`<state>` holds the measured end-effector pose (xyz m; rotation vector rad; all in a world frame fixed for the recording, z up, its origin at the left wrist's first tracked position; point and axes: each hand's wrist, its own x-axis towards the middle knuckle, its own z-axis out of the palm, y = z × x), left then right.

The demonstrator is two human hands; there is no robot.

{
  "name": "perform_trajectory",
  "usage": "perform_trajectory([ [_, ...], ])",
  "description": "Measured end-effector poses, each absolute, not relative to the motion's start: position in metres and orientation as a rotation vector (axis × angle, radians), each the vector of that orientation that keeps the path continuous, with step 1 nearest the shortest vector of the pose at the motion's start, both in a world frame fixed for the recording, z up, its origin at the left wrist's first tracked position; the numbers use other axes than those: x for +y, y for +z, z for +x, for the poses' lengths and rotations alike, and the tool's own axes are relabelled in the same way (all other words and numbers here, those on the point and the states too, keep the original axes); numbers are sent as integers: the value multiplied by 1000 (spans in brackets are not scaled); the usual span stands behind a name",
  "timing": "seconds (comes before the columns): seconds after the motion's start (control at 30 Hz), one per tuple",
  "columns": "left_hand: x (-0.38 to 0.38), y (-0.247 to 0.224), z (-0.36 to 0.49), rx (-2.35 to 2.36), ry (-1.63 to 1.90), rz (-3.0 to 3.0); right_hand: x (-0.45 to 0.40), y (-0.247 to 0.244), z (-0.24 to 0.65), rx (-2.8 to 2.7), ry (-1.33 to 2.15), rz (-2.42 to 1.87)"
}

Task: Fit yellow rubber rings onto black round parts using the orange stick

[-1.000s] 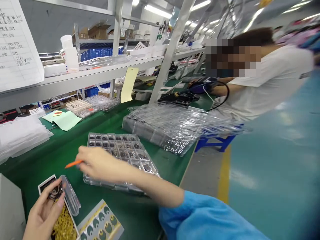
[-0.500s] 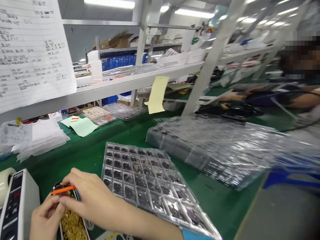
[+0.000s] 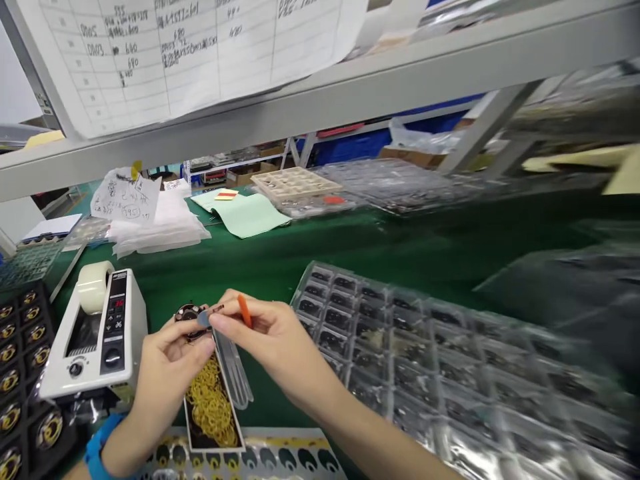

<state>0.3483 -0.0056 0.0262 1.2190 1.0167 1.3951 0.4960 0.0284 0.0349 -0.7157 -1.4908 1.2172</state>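
My left hand (image 3: pixel 173 363) grips a small round dark part (image 3: pixel 189 312) with a metallic rim between thumb and fingers. Close beside it, my right hand (image 3: pixel 265 333) pinches a thin tool with an orange section (image 3: pixel 245 311). A small grey-blue disc (image 3: pixel 203 319) shows between the fingertips of both hands, against the round part. Just below the hands lies a white-edged box (image 3: pixel 240 437) of yellow rings (image 3: pixel 213 407). Clear plastic strips (image 3: pixel 234 373) lie along its right side.
A white tape dispenser (image 3: pixel 125 333) and a black tray of ringed parts (image 3: pixel 37 380) stand left. A clear compartment tray (image 3: pixel 400 347) fills the right. A shelf rail (image 3: pixel 400 60) crosses above; papers (image 3: pixel 255 217) lie behind.
The view has swung left and lost the person on the right. My hands now appear nearer the middle, and the orange tool section has turned from nearly level to steep.
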Motion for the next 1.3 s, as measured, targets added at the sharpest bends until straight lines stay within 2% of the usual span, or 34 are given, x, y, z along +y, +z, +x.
perform_trajectory([
  [0.33, -8, 24, 346, 1058, 1417, 1310, 25, 33, 494, -1524, 1209, -704],
  [0.67, -10, 29, 338, 699, 1313, 1212, 33, 47, 519, -1568, 946, -802],
  [1.03, -16, 22, 346, 764, 1363, 1316, 24, 47, 507, -1605, 1063, -826],
  [1.3, -18, 19, 345, 824, 1372, 1367, 19, 38, 501, -1646, 742, -810],
])
